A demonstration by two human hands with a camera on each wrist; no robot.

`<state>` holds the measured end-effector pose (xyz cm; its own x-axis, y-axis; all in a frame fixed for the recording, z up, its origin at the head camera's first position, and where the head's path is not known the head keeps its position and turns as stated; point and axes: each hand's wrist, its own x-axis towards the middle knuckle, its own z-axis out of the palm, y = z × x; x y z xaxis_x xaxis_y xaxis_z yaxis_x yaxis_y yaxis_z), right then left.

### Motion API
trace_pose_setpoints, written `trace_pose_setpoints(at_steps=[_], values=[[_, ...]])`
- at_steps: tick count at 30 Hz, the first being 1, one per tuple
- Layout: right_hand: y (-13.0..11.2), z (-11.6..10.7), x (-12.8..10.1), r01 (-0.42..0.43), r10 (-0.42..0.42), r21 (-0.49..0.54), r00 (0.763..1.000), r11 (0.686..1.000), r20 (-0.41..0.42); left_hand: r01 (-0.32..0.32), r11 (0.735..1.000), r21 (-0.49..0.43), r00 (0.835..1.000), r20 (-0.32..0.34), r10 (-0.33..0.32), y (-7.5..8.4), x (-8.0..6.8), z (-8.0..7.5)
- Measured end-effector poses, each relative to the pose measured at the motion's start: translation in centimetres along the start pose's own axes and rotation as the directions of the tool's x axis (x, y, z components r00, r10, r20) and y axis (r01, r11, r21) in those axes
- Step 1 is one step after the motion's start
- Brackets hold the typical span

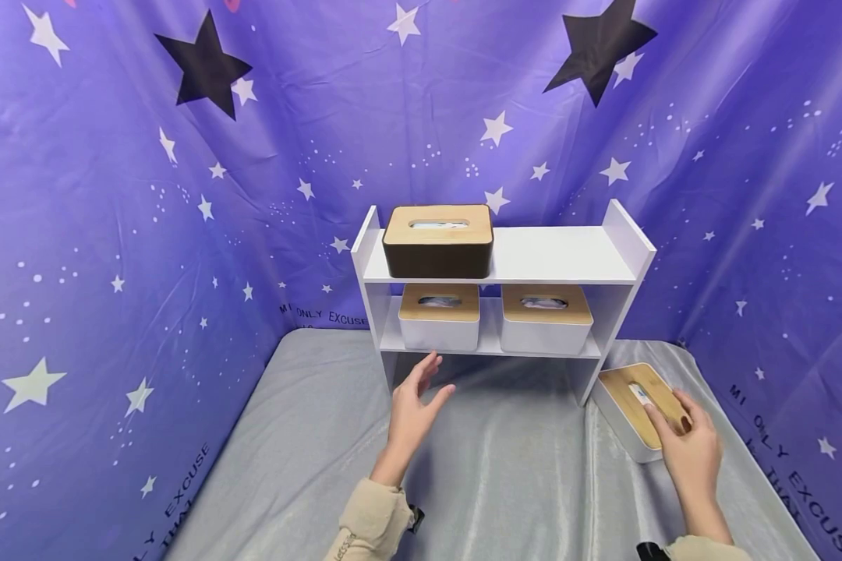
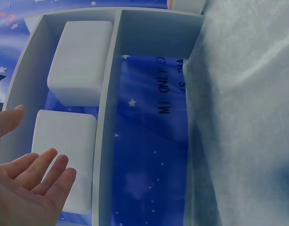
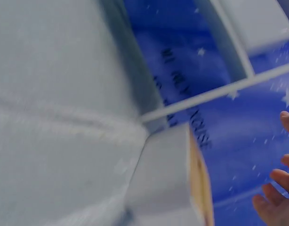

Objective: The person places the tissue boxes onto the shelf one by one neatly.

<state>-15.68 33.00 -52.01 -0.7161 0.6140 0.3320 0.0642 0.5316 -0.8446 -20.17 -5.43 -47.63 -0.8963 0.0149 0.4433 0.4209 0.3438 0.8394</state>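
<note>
My left hand (image 1: 410, 413) is held in front of the shelf's lower part, fingers loosely extended and thumb apart, holding nothing. Just beyond it, a white tissue box (image 1: 438, 335) with a wooden lid stands on the middle shelf board. On the right, my right hand (image 1: 696, 456) hovers by another white tissue box (image 1: 620, 428) on the cloth, beside the shelf's right leg. The right wrist view has the fingers (image 3: 282, 181) spread and apart from that box's wooden lid (image 3: 200, 176). A bit of tissue shows in its slot.
The white two-tier shelf (image 1: 561, 253) carries a dark tissue box (image 1: 438, 259) on top, at the left. A second white tissue box (image 1: 543, 337) sits at the right of the middle board. Grey cloth (image 1: 288, 467) covers the surface; purple star-printed curtains (image 1: 407, 140) enclose three sides.
</note>
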Motion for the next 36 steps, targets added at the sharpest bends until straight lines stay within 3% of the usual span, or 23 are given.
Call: trace_pose_setpoints(at_steps=[4,10,17,23,31,36], values=[[1.9,-0.5,-0.1,-0.042,0.042,-0.025,0.999,0.999,-0.01,0.011,1.0,-0.012,1.0,0.002,-0.011,-0.1,-0.2,0.1],[5.4,-0.7,-0.2,-0.106,0.108,-0.053,0.993,0.993,0.044,0.032,0.999,-0.038,0.999,0.008,-0.032,-0.8,-0.8,0.4],[9.4,0.2,-0.3,-0.17,0.179,-0.068,0.968,0.983,0.178,0.042,0.996,-0.076,0.999,0.028,-0.04,-1.2,-1.6,0.8],[10.0,0.5,0.1,-0.177,0.192,-0.08,0.946,0.981,0.261,0.051,0.996,-0.079,0.998,0.032,-0.049,-1.6,-2.0,1.1],[10.2,0.8,-0.1,-0.168,0.183,-0.096,0.969,0.981,0.166,0.062,0.995,-0.083,0.997,0.059,-0.058,-1.6,-2.4,1.5],[9.8,0.3,-0.6,-0.225,0.232,-0.057,0.957,0.973,0.173,0.057,0.997,-0.061,0.996,0.077,-0.052,-1.4,-2.8,1.7]])
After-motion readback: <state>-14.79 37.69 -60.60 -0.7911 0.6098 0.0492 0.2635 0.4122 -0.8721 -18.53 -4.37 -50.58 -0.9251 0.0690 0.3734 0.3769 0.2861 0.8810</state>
